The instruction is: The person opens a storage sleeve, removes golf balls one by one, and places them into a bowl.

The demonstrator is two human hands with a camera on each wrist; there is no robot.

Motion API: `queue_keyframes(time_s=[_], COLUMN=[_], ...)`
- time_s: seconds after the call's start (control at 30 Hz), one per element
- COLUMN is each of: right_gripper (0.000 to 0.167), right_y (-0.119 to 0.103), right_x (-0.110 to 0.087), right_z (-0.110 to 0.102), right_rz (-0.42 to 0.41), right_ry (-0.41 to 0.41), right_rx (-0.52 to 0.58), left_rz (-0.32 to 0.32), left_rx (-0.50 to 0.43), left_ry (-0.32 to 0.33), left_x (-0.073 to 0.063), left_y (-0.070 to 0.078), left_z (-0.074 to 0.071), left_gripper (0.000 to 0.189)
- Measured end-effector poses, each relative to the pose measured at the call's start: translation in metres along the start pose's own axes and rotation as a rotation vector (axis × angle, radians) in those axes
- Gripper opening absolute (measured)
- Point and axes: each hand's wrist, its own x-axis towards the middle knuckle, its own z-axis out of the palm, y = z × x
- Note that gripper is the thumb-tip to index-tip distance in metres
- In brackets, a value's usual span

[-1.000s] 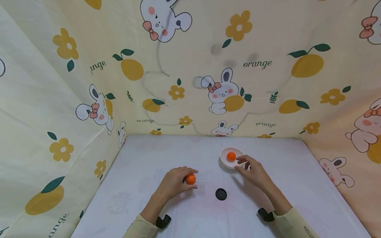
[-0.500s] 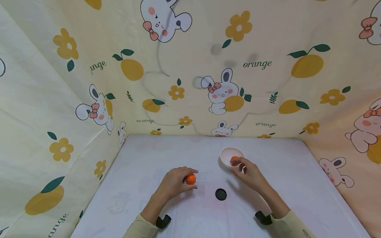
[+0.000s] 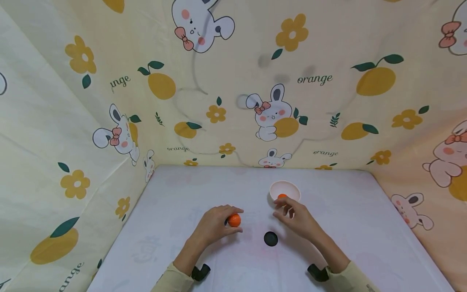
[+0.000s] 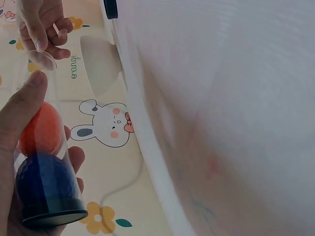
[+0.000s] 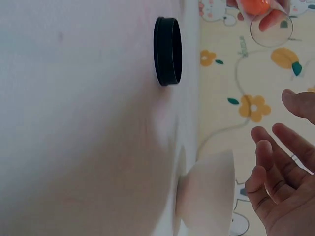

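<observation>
My left hand (image 3: 213, 224) grips a clear plastic tube (image 4: 59, 93) lying on its side, its open mouth pointing right. Inside it an orange ball (image 4: 42, 129) sits against a dark blue ball (image 4: 47, 182), which rests by the black closed end (image 4: 54, 216). My right hand (image 3: 297, 219) hovers in front of a small white bowl (image 3: 292, 187), fingers loosely bent with nothing between them. Part of another orange ball (image 3: 282, 196) shows in the bowl behind my fingertips; the rest is hidden. In the right wrist view, thumb and fingers (image 5: 283, 172) stand apart.
A round black cap (image 3: 270, 239) lies on the white-covered table (image 3: 204, 186) between my hands. Patterned cloth (image 3: 233, 121) with rabbits and oranges hangs behind and at both sides. Black wrist mounts (image 3: 318, 272) sit by each sleeve.
My right hand dipped its fingers over the bowl's orange ball, then drew back left and toward me without it. The ball shifted slightly in the bowl. My left hand stayed put with the tube.
</observation>
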Motion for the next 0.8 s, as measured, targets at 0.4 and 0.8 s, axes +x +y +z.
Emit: queue_keyframes(time_s=[0.4,0.8], right_gripper=[0.038,0.038], right_y=[-0.011,-0.016], right_x=[-0.003,-0.006], right_z=[0.015,0.03], right_rz=[0.043,-0.029], right_ry=[-0.105,-0.171], right_rx=[0.03,0.117], left_rz=[-0.008,0.013], left_rx=[-0.01,0.001], left_ry=[-0.017,-0.013], left_x=[0.002,0.002], left_y=[0.002,0.003], left_z=[-0.001,-0.002], left_gripper=[0.057,0.057])
